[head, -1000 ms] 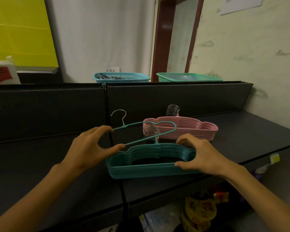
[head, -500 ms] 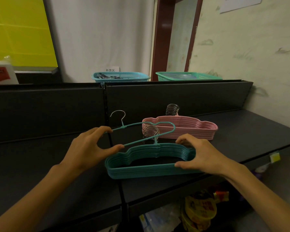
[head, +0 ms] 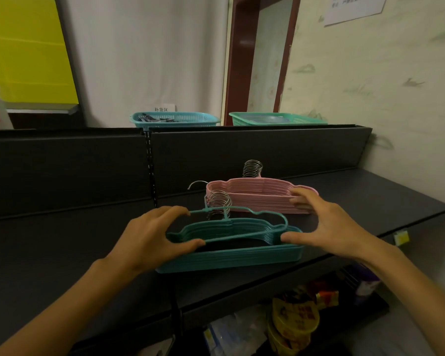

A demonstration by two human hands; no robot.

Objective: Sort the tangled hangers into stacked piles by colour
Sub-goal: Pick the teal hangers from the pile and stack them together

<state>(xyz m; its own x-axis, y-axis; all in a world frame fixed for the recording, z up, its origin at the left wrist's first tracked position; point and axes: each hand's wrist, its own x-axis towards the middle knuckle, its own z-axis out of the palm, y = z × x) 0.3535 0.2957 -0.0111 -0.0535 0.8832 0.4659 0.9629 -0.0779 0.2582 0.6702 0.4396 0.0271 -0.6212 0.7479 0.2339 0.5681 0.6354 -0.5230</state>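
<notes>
A single teal plastic-coated hanger (head: 244,222) with a wire hook is held level just above the stacked pile of teal hangers (head: 229,255), which sits at the front edge of the dark grey shelf (head: 370,201). The left hand (head: 149,237) pinches the loose hanger's left end between thumb and curled fingers. The right hand (head: 326,227) is spread wide, fingers relaxed, with its thumb tip at the pile's right end; whether it touches the loose hanger cannot be told. The stacked pile of pink hangers (head: 260,196) lies just behind the teal pile, close to the shelf's back panel, with its silver hooks bunched upright.

Assessment: sorting appears nearly complete; this hanger is the only one seen outside a pile.

Risks noted:
- The loose hanger's hook points toward the pink pile's near end. If lowered out of line, it could snag the teal pile's bunched hooks (head: 220,201) or the pink pile.
- The teal pile stands near the shelf lip. A push from either hand could slide it off onto the packaged goods (head: 293,322) below.
- Support from one end only may let the hanger tip and land askew.
</notes>
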